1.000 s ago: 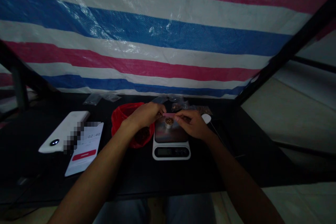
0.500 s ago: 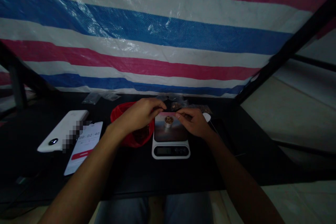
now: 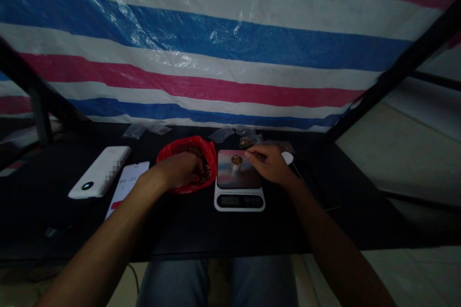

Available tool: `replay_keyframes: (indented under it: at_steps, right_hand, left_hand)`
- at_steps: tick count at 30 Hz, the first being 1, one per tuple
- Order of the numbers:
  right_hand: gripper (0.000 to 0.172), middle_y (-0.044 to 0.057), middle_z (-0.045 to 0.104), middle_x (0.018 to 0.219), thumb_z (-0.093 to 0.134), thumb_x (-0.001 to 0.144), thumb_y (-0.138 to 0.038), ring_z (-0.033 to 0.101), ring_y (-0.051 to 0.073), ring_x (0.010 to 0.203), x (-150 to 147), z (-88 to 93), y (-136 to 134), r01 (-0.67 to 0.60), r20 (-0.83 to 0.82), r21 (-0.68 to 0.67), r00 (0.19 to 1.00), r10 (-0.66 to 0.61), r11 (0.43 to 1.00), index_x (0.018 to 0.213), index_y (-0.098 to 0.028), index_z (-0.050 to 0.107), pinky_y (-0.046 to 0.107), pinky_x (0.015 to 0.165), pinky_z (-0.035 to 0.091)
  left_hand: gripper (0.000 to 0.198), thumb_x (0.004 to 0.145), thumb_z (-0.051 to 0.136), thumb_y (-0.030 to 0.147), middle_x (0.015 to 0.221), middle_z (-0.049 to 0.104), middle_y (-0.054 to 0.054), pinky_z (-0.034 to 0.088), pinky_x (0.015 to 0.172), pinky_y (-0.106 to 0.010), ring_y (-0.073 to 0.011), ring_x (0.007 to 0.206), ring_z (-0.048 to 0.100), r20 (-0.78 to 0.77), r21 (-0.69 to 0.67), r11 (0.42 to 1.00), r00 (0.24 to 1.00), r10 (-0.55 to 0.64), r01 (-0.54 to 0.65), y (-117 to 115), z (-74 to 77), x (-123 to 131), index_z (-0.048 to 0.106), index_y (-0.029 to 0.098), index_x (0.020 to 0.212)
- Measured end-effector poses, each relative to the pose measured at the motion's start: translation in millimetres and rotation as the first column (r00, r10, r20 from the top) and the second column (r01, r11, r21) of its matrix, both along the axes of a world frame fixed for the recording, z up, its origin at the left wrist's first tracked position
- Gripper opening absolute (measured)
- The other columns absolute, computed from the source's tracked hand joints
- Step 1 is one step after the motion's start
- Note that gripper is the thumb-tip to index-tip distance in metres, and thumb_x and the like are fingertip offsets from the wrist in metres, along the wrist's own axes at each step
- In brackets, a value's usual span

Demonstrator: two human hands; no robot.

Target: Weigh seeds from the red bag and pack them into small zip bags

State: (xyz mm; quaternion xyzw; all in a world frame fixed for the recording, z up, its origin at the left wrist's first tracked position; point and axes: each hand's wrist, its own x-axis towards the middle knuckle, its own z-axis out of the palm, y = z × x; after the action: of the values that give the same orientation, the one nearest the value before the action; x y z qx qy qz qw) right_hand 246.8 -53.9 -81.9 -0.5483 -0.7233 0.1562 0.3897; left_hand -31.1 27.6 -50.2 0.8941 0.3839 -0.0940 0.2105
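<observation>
A red plastic bag (image 3: 215, 163) stands open, holding many small brown pieces (image 3: 205, 160) whose kind I cannot make out. Inside it is my left hand (image 3: 185, 169), fingers curled down at the pieces and their tips hidden. To the right, a white kitchen scale (image 3: 239, 200) carries a small pale cup (image 3: 236, 167) filled with similar brown bits. My right hand (image 3: 268, 162) is over the right edge of the scale's shiny plate, just beside the cup. Its thumb and forefinger are pinched together; anything between them is too small to see.
Clear plastic bags (image 3: 221, 134) lie along the back, some with brown contents (image 3: 250, 141). A white round object (image 3: 287, 157) is right of my right hand. At left are a white power bank (image 3: 101, 172) and a phone (image 3: 126, 184). Striped sheeting (image 3: 216, 76) hangs behind the black table (image 3: 187, 230).
My left hand has moved from above the scale plate, left and down into the red bag. My right hand stays beside the cup. The whole view has shifted slightly.
</observation>
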Motion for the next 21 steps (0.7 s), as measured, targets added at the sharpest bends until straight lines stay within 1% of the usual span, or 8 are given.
replay_keyframes:
  at_steps: [2,5,9,13,17,21]
  right_hand:
    - [0.027,0.001,0.068,0.071,0.058,0.095,-0.036,0.054,0.013,0.059,0,-0.3,0,0.003,-0.004,-0.003,1.000,-0.003,1.000,0.083,-0.018,0.074,0.027,0.056,0.038]
    - [0.028,0.002,0.069,0.071,0.058,0.095,-0.037,0.055,0.014,0.060,1,0.5,0,0.010,-0.005,-0.001,1.000,-0.010,1.000,0.082,-0.018,0.074,0.027,0.056,0.038]
    - [0.028,0.002,0.068,0.069,0.058,0.095,-0.036,0.054,0.013,0.058,0,1.8,-1,0.010,0.003,0.008,1.000,-0.010,1.000,0.083,-0.018,0.075,0.027,0.055,0.037]
    - [0.026,0.002,0.068,0.068,0.059,0.094,-0.035,0.055,0.013,0.058,0,2.3,-1,0.014,0.009,0.015,1.000,-0.014,1.000,0.083,-0.018,0.075,0.027,0.055,0.037]
    - [0.026,0.003,0.069,0.070,0.059,0.094,-0.034,0.057,0.014,0.059,0,2.3,-1,0.015,0.003,0.016,1.000,-0.015,1.000,0.082,-0.018,0.075,0.027,0.055,0.038]
    - [0.025,0.002,0.069,0.069,0.059,0.093,-0.035,0.055,0.013,0.056,-1,3.8,-1,0.017,-0.050,0.005,0.999,-0.017,1.000,0.087,-0.017,0.076,0.026,0.053,0.038]
  left_hand:
    - [0.026,0.083,0.059,0.015,0.100,0.080,-0.011,0.051,0.074,-0.029,-0.0254,0.090,0.074,0.021,0.017,0.999,0.999,-0.038,0.038,3,-1.2,0,0.079,0.019,0.100]
    - [0.025,0.085,0.061,0.016,0.104,0.080,-0.011,0.051,0.082,-0.029,-0.0258,0.097,0.074,0.078,0.023,0.998,0.995,-0.065,0.064,9,0.6,0,0.080,0.019,0.102]
    - [0.023,0.087,0.061,0.018,0.106,0.080,-0.006,0.050,0.085,-0.027,-0.0225,0.097,0.074,0.134,0.032,0.998,0.989,-0.063,0.059,14,12.2,-1,0.079,0.021,0.102]
    - [0.023,0.089,0.061,0.017,0.106,0.080,-0.005,0.049,0.085,-0.026,-0.0205,0.095,0.073,0.183,0.064,0.995,0.979,-0.091,0.080,11,25.4,3,0.079,0.021,0.102]
    - [0.020,0.091,0.061,0.017,0.103,0.080,-0.005,0.048,0.083,-0.025,-0.0193,0.093,0.073,0.294,0.144,0.980,0.940,-0.172,0.134,4,36.1,20,0.078,0.019,0.101]
    - [0.018,0.092,0.063,0.018,0.102,0.079,-0.006,0.048,0.081,-0.025,-0.0193,0.093,0.072,0.403,0.210,0.956,0.873,-0.274,0.203,-2,43.3,49,0.079,0.020,0.101]
